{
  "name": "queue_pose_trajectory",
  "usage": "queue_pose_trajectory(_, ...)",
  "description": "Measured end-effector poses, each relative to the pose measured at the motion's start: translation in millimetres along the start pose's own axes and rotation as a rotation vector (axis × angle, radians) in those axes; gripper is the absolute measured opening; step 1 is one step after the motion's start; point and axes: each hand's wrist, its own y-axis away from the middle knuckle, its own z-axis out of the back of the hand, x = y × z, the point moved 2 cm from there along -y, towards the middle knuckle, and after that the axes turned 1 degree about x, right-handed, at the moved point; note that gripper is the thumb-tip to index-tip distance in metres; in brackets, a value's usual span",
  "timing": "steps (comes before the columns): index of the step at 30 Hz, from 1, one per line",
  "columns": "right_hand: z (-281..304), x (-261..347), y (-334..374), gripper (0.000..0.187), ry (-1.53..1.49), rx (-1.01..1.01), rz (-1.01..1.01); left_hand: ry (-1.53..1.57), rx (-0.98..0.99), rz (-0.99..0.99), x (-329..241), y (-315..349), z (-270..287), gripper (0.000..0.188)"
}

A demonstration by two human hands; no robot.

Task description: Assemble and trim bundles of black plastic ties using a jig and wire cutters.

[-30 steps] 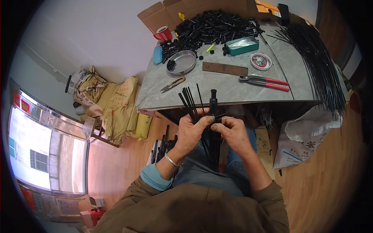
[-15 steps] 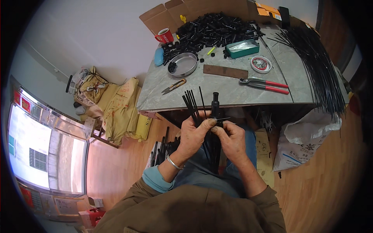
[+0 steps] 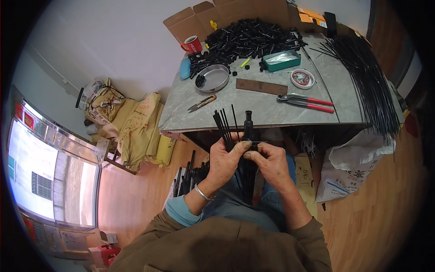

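Observation:
My left hand [image 3: 224,161] is closed round several thin black rods [image 3: 221,126], whose upper ends fan out above the fingers. A black stepped tube [image 3: 248,124] stands upright between my two hands, against the left thumb. Closed in a pinch, my right hand [image 3: 273,165] is at the tube's right side. A thin light wire [image 3: 260,142] sticks out sideways from the tube over the right fingers. The tips of the right fingers are partly hidden. Below both hands, the dark lower part of the bundle hangs over my lap.
On the grey table [image 3: 181,109] lie scissors [image 3: 202,103], pincers [image 3: 306,103], a brown bar [image 3: 261,86], a round metal tin [image 3: 212,78] and a green box [image 3: 281,61]. Behind them is a heap of black tubes [image 3: 253,38]. Long black rods [image 3: 369,86] overhang the right edge, above a white sack [image 3: 346,170].
Both hands stay together at the tube; the right thumb and fingers have shifted slightly. The wire now lies more level. The whole view has moved a little.

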Motion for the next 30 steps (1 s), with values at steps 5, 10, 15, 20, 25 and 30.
queue_pose_trajectory(5, 3, 2, -3, 0.022, -0.081, 0.047, -0.018, 0.02, 0.005, -0.023, 3, 0, -4, 0.021)
queue_pose_trajectory(10, 6, -6, -5, 0.021, -0.126, 0.097, -0.099, -0.004, 0.0, -0.001, 1, 2, -5, 0.02)
queue_pose_trajectory(15, 12, -25, -9, 0.012, -0.249, 0.221, -0.276, 0.027, 0.004, -0.009, 2, 4, -4, 0.021)
queue_pose_trajectory(20, 9, -19, -8, 0.022, -0.38, 0.187, -0.276, 0.055, 0.029, -0.019, 3, 3, -2, 0.022)
queue_pose_trajectory(25, 12, -33, -10, 0.024, -0.443, 0.261, -0.321, 0.045, 0.087, -0.019, -4, 6, -4, 0.024)
queue_pose_trajectory(30, 9, -34, -13, 0.027, -0.451, 0.327, -0.387, -0.011, 0.131, 0.008, -6, 2, -1, 0.025)
